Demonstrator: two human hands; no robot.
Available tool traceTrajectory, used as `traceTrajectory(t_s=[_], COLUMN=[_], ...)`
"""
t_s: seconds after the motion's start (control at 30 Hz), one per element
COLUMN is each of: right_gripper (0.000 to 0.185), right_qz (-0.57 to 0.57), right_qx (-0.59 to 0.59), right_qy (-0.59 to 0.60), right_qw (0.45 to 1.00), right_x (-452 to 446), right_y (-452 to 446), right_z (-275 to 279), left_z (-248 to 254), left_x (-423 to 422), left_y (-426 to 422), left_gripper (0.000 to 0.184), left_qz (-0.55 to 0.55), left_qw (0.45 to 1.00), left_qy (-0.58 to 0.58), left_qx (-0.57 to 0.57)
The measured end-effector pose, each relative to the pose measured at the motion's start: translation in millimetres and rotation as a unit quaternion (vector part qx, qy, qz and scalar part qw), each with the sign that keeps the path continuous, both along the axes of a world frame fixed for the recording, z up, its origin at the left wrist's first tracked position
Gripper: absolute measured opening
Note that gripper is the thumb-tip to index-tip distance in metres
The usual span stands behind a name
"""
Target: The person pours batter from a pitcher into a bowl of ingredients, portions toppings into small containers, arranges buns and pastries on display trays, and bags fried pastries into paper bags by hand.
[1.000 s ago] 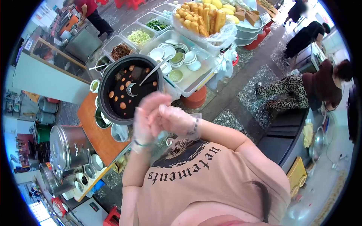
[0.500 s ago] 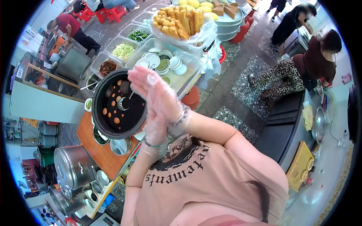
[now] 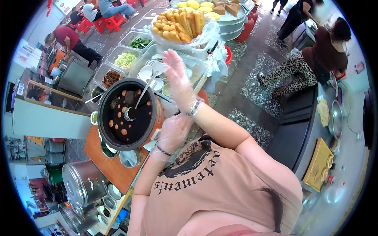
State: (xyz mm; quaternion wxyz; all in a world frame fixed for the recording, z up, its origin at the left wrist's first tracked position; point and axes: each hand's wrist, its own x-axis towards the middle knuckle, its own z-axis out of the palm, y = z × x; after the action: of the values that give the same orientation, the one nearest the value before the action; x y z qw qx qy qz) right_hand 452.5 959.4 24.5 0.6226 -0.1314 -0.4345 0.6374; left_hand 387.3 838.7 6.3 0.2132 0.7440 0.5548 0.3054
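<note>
My right hand [image 3: 179, 80] is raised with its fingers stretched out, in a clear plastic glove, near white dishes [image 3: 146, 72]. A beaded bracelet [image 3: 196, 106] circles that wrist. My left hand [image 3: 173, 131], also gloved, is closed at the right wrist, its fingers on the cuff of the right glove. Just left of my hands stands a dark round pot [image 3: 103, 129] of dark liquid with round orange-brown pieces and a ladle [image 3: 145, 90].
Fried dough sticks [image 3: 189, 23] fill a bagged tub beyond the trays of shredded cabbage [image 3: 125, 60] and greens [image 3: 139, 43]. Steel pots [image 3: 84, 183] stand lower left. One person [image 3: 325, 55] is at the right counter, another [image 3: 71, 39] upper left.
The palms were pressed together; now my left hand has slid down to the right wrist and closed there, while my right hand stays raised, further up. The view has shifted slightly.
</note>
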Motion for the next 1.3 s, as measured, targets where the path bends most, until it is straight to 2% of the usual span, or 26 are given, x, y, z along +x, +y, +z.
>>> traceTrajectory(t_s=[0.13, 0.17, 0.2, 0.23, 0.27, 0.3, 0.33, 0.37, 0.4, 0.47, 0.53, 0.57, 0.63, 0.67, 0.73, 0.77, 0.9, 0.97, 1.0, 1.07, 1.1, 1.13, 1.17, 1.2, 1.23, 1.3], right_gripper=[0.059, 0.061, 0.061, 0.063, 0.065, 0.067, 0.063, 0.061, 0.06, 0.054, 0.051, 0.051, 0.041, 0.041, 0.027, 0.019, 0.018, 0.016, 0.016, 0.014, 0.021, 0.032, 0.049, 0.069, 0.085, 0.09], right_qz=[-0.042, -0.026, -0.013, 0.071, 0.154, 0.193, 0.313, 0.314, 0.315, 0.371, 0.409, 0.404, 0.384, 0.382, 0.298, 0.27, 0.259, 0.205, 0.208, 0.316, 0.326, 0.353, 0.384, 0.415, 0.397, 0.348], right_qx=[-0.108, -0.175, -0.172, -0.184, -0.198, -0.219, -0.172, -0.22, -0.265, -0.293, -0.245, -0.242, -0.056, -0.058, 0.11, 0.068, 0.087, 0.266, 0.264, 0.2, 0.184, 0.1, -0.103, -0.216, -0.291, -0.325], right_qy=[-0.023, -0.051, -0.054, -0.01, 0.033, 0.034, 0.141, 0.124, 0.106, 0.023, -0.261, -0.263, -0.299, -0.299, -0.472, -0.416, -0.401, -0.434, -0.432, -0.453, -0.482, -0.367, -0.247, -0.063, -0.007, 0.039], right_qw=[0.993, 0.983, 0.984, 0.98, 0.968, 0.956, 0.923, 0.915, 0.905, 0.881, 0.84, 0.842, 0.872, 0.873, 0.822, 0.865, 0.874, 0.836, 0.837, 0.809, 0.792, 0.854, 0.884, 0.882, 0.87, 0.878], right_x=[-3, -6, -6, -4, -5, -6, -8, -18, -26, -29, -17, -18, -26, -27, -24, -24, -27, -27, -27, -22, -17, -10, -1, 10, 22, 45], right_y=[5, 5, 4, 0, -9, -24, -40, -65, -87, -112, -121, -123, -127, -124, -118, -124, -131, -129, -127, -120, -114, -109, -107, -99, -93, -87], right_z=[-12, -15, -21, -26, -22, -16, -24, -14, -4, -14, -14, -18, -28, -31, -37, -42, -39, -44, -43, -30, -20, -42, -31, -38, -31, -28], left_z=[11, 16, 19, 20, 21, 20, 21, 31, 30, 32, 24, 21, 20, 19, 14, 17, 28, 26, 25, 17, 12, 8, 7, 6, 5, 2], left_x=[-13, -18, -24, -31, -36, -40, -44, -44, -53, -63, -75, -80, -85, -87, -94, -96, -96, -98, -99, -101, -105, -110, -112, -113, -113, -106], left_y=[6, 8, 7, 4, 4, 6, 9, 11, 15, 21, 23, 25, 22, 20, 20, 20, 14, 10, 7, 5, 2, -2, -7, -12, -18, -27], left_gripper=[0.015, 0.014, 0.014, 0.024, 0.024, 0.029, 0.035, 0.043, 0.044, 0.048, 0.051, 0.055, 0.058, 0.06, 0.066, 0.068, 0.075, 0.075, 0.076, 0.076, 0.076, 0.076, 0.075, 0.075, 0.075, 0.077], left_qz=[-0.057, -0.098, -0.138, -0.122, -0.111, -0.114, -0.112, -0.045, -0.044, -0.048, -0.057, -0.063, -0.029, 0.011, 0.002, 0.024, 0.015, 0.006, 0.024, 0.051, 0.041, 0.03, 0.037, 0.043, 0.037, 0.026], left_qw=[0.994, 0.994, 0.99, 0.97, 0.971, 0.888, 0.731, 0.647, 0.588, 0.523, 0.532, 0.542, 0.533, 0.523, 0.492, 0.479, 0.469, 0.48, 0.48, 0.517, 0.523, 0.528, 0.539, 0.527, 0.523, 0.514], left_qy=[0.087, 0.049, 0.01, -0.161, -0.162, -0.435, -0.671, -0.758, -0.805, -0.85, -0.845, -0.838, -0.845, -0.851, -0.869, -0.876, -0.882, -0.876, -0.877, -0.854, -0.851, -0.848, -0.841, -0.848, -0.851, -0.858], left_qx=[0.018, -0.005, -0.026, -0.136, -0.133, -0.098, -0.053, -0.065, -0.057, -0.028, 0.001, 0.027, 0.035, 0.045, 0.053, 0.056, 0.039, 0.035, 0.024, 0.031, 0.037, 0.038, 0.038, 0.033, 0.019, -0.002])
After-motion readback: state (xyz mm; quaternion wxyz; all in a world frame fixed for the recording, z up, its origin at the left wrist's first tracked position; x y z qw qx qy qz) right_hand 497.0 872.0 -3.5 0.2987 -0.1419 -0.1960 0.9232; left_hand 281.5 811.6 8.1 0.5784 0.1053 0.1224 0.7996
